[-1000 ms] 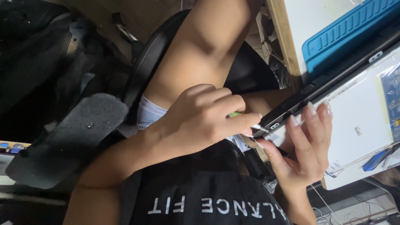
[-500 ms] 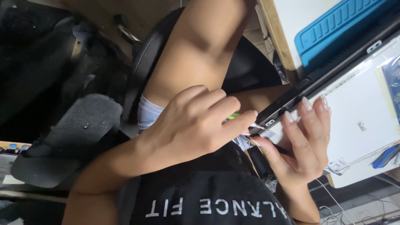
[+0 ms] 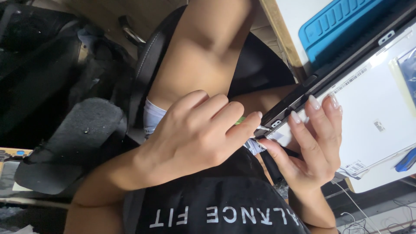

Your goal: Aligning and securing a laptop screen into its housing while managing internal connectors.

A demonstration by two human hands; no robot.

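Observation:
My left hand (image 3: 197, 134) is closed around a thin tool with a green handle (image 3: 239, 121). Only a sliver of the handle shows between my fingers, and the tip meets the near corner of a laptop (image 3: 368, 108). The laptop lies with its pale underside up and a dark edge toward me. My right hand (image 3: 310, 145) grips that same corner, fingers spread on the pale panel and thumb below the edge. Both hands hover above my lap, close to my raised bare knee (image 3: 208, 52).
A blue ribbed mat (image 3: 342, 26) lies on a light tabletop with a wooden edge (image 3: 277, 30) behind the laptop. A black chair armrest (image 3: 73, 138) juts out at the left. A blue object (image 3: 407, 160) and thin cables (image 3: 359, 214) sit at the lower right.
Both hands stay at the laptop corner. My right fingers have shifted slightly along the pale panel.

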